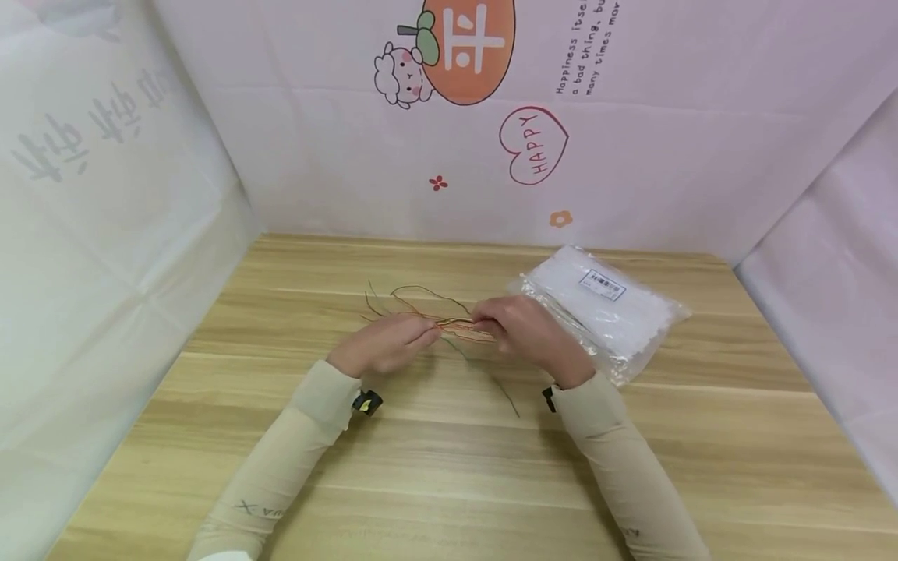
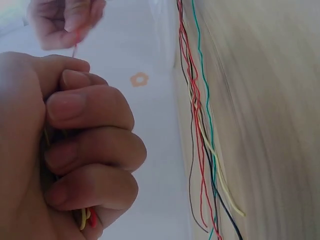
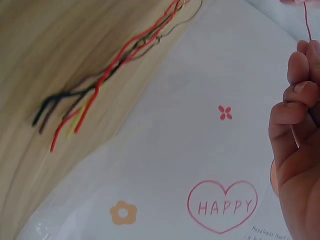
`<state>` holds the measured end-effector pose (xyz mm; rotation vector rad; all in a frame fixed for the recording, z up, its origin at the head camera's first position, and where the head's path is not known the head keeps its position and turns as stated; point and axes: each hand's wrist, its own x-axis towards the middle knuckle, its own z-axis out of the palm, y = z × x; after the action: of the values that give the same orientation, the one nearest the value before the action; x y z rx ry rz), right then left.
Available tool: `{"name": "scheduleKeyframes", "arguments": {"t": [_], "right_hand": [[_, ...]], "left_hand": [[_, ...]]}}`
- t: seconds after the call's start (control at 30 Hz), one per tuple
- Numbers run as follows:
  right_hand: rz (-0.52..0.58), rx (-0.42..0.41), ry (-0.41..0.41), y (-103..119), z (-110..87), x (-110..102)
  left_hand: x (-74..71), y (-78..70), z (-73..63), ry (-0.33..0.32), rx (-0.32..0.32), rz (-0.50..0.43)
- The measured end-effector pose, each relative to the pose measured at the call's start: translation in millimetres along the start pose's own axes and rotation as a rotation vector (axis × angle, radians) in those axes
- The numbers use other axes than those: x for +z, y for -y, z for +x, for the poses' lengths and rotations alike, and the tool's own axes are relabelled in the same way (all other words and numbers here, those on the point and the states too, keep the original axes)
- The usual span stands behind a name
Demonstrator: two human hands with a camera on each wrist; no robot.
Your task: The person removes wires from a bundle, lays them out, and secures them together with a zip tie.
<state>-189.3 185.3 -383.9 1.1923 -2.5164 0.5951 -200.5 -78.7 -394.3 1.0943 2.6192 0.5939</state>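
Both hands are close together above the middle of the table, with a loose bundle of thin coloured wires [image 3: 121,57] about them. My left hand [image 1: 386,343] has its fingers curled round several wires; yellow and red ends poke out below its little finger in the left wrist view. My right hand [image 1: 522,331] pinches a red wire [image 3: 307,20], which runs across to the left hand. Red, black, yellow and grey wires and a green wire [image 2: 202,60] lie beside the hands in the left wrist view. What the left palm covers is hidden.
A clear plastic bag [image 1: 652,343] with white contents and a barcode label [image 1: 603,285] lies on the wooden table [image 1: 421,483], just beyond the right hand. White printed sheets [image 1: 337,156] stand along the table's back and sides.
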Motion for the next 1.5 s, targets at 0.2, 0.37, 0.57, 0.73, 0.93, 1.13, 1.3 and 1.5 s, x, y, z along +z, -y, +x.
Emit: {"name": "scheduleKeyframes", "arguments": {"t": [0.2,0.37,0.57,0.73,0.93,1.13,1.3,1.5], "right_hand": [[0.008,0.062,-0.049,-13.4,-8.8,-12.9],[0.03,0.062,-0.09,-25.6,-14.9,-19.6],[0.032,0.053,-0.135,-37.4,-21.1,-26.0],[-0.001,0.105,-0.168,-47.6,-29.1,-33.1],[-0.008,0.145,-0.133,-57.6,-36.0,-36.9],[-0.015,0.19,-0.088,-60.1,-37.6,-38.3],[-0.022,0.237,-0.022,-58.9,-39.2,-39.4],[-0.026,0.267,0.019,-57.9,-38.5,-40.2]], "left_hand": [[-3.0,-1.9,-2.1,0.016,0.002,-0.003],[-7.7,-4.1,-5.8,0.017,-0.002,-0.032],[-12.5,3.7,-10.5,0.0,-0.007,-0.029],[-17.6,12.8,-13.0,-0.008,-0.034,-0.044],[-22.0,23.3,-13.6,-0.019,-0.008,-0.05],[-26.2,37.3,-18.2,-0.054,-0.005,-0.076],[-30.8,44.9,-24.9,-0.041,-0.059,-0.08],[-36.0,48.8,-27.7,-0.053,-0.071,-0.059]]}}
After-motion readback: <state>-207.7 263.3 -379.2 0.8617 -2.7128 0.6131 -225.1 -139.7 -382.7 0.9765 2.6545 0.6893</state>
